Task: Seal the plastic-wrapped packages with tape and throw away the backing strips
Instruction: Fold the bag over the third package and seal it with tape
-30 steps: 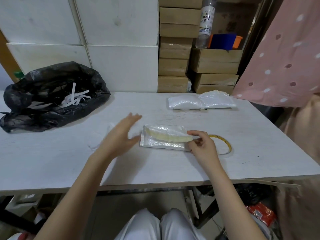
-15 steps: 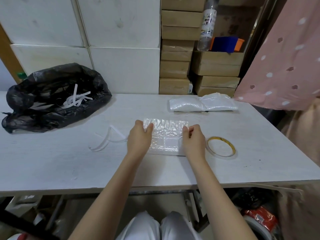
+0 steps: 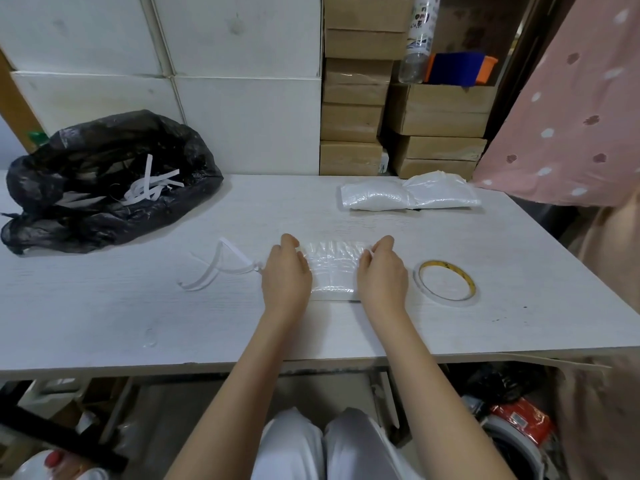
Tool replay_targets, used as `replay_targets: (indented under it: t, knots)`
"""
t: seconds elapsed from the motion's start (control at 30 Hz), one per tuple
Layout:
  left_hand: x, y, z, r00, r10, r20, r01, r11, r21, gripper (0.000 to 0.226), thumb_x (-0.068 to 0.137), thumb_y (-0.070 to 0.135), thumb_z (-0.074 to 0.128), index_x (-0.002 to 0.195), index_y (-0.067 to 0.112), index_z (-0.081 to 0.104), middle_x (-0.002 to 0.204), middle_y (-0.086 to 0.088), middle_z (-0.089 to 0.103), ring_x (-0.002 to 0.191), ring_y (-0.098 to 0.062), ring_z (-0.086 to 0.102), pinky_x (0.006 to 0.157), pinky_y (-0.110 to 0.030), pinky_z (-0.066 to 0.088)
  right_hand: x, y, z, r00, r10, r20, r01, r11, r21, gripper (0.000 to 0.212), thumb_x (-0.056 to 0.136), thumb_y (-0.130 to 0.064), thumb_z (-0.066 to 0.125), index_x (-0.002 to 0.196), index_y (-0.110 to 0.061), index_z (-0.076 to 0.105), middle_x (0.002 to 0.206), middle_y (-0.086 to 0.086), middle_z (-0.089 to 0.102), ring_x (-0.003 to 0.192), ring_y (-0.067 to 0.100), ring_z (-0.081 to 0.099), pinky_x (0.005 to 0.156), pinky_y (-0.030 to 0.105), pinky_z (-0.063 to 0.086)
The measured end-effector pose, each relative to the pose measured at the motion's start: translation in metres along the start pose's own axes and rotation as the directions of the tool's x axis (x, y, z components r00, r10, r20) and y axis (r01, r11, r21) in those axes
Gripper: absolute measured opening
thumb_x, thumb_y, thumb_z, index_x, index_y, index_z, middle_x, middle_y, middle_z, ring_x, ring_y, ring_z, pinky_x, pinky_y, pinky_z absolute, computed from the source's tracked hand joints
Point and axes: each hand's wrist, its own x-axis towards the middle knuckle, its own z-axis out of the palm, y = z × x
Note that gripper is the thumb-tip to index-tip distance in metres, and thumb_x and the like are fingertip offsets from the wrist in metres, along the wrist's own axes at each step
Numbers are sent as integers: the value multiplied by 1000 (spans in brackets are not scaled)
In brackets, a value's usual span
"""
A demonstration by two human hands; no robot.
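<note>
The flat, crinkled, clear-plastic-wrapped package (image 3: 331,270) lies on the white wood-grain table (image 3: 138,323), near its middle, between both hands. The left hand (image 3: 285,275) rests on its left end and the right hand (image 3: 382,277) on its right end; the fingers of each curl at the far corners and appear to pinch the wrap there. Judged step: smoothing or folding the wrap closed for sealing. The next move likely calls for the yellow-cored roll of narrow tape (image 3: 446,284), lying just right of the right hand. Loose white paper backing strips (image 3: 214,266) lie left of the package, not yet discarded. The crumpled black plastic rubbish bag (image 3: 104,181), far left, holds more white strips.
</note>
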Motion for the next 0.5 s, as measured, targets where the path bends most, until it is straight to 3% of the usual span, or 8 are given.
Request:
replay_targets:
  t: [0.07, 0.13, 0.17, 0.23, 0.3, 0.4, 0.5]
  knots:
    - [-2, 5, 2, 991, 86, -106, -57, 967, 250, 16, 77, -4, 58, 90, 5, 57, 89, -16, 55, 74, -33, 55, 53, -31, 34, 1, -4, -1, 1000, -19, 23, 23, 987, -157, 16, 95, -6, 40, 109, -3, 46, 108, 17, 55, 92, 32, 56, 61, 32, 30]
    - [-3, 12, -1, 977, 189, -101, -118, 868, 481, 26, 46, -9, 71, 60, 7, 56, 72, -14, 56, 59, -29, 53, 48, -26, 27, 2, -8, -4, 998, -46, 44, 56, 957, -284, 19, 91, 0, 43, 109, -4, 50, 126, 17, 41, 100, 31, 48, 63, 32, 30]
    - [-2, 13, -2, 960, 262, -98, -170, 826, 538, 25, 42, -8, 71, 55, 8, 56, 72, -14, 59, 59, -29, 56, 48, -27, 30, 4, -8, -6, 995, -81, 56, 93, 953, -287, 21, 90, 1, 43, 109, -4, 51, 133, 16, 36, 105, 31, 46, 66, 32, 33]
    - [2, 9, -2, 910, 411, -46, -322, 774, 545, 14, 56, -2, 60, 67, 7, 64, 88, -15, 69, 77, -31, 67, 57, -29, 48, 4, -5, -10, 968, -243, 55, 249, 948, -200, 29, 94, -5, 39, 120, -4, 51, 146, 13, 31, 123, 31, 40, 87, 35, 38]
    - [3, 8, 0, 869, 492, 53, -463, 769, 442, 35, 75, 3, 41, 95, 2, 69, 107, -16, 70, 102, -30, 66, 77, -32, 54, 2, -2, -8, 895, -434, 101, 442, 894, -71, 40, 100, -18, 32, 137, -7, 42, 154, 8, 25, 141, 23, 24, 112, 30, 21]
    - [-3, -1, 5, 885, 395, 246, -450, 863, 230, 43, 98, 11, 30, 140, 7, 38, 145, -9, 43, 139, -21, 32, 110, -32, 28, -5, 3, 3, 789, -497, 360, 544, 838, -36, 49, 102, -31, 18, 148, -12, 23, 157, 1, 17, 145, 10, 8, 119, 25, 4]
    - [-5, -7, 7, 886, 333, 322, -410, 888, 210, 46, 101, 15, 25, 147, 10, 25, 154, -5, 27, 145, -17, 16, 115, -29, 13, -6, 6, 9, 810, -426, 404, 497, 863, -88, 52, 102, -36, 14, 149, -14, 19, 157, 0, 16, 145, 10, 8, 119, 28, 5]
